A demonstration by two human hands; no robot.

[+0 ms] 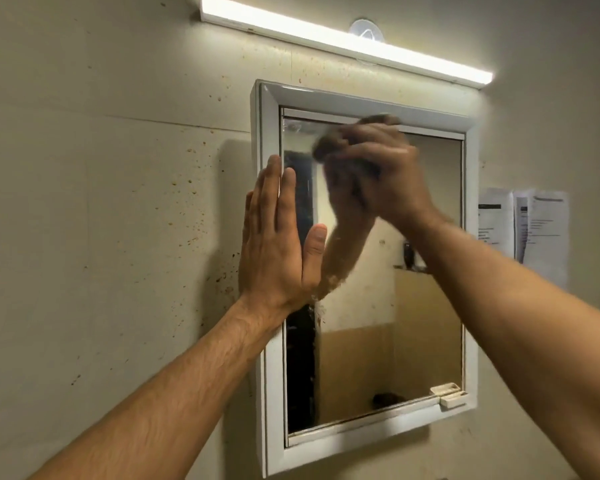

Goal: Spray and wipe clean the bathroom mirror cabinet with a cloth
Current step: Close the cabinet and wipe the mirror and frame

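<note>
A white-framed mirror cabinet [364, 98] hangs on the wall, its glass [378, 341] smeared and spotted. My left hand [278, 237] lies flat with straight fingers against the cabinet's left frame edge and the glass. My right hand [385, 171] is blurred near the top of the mirror, fingers curled round a dark brownish cloth [329, 145] pressed to the glass. The hand's reflection shows just beneath it. No spray bottle is in view.
A lit strip light [343, 38] runs above the cabinet. Paper notices [527, 230] hang on the wall to the right. The beige wall [118, 202] left of the cabinet is speckled with brown spots. A small latch [445, 393] sits at the mirror's lower right corner.
</note>
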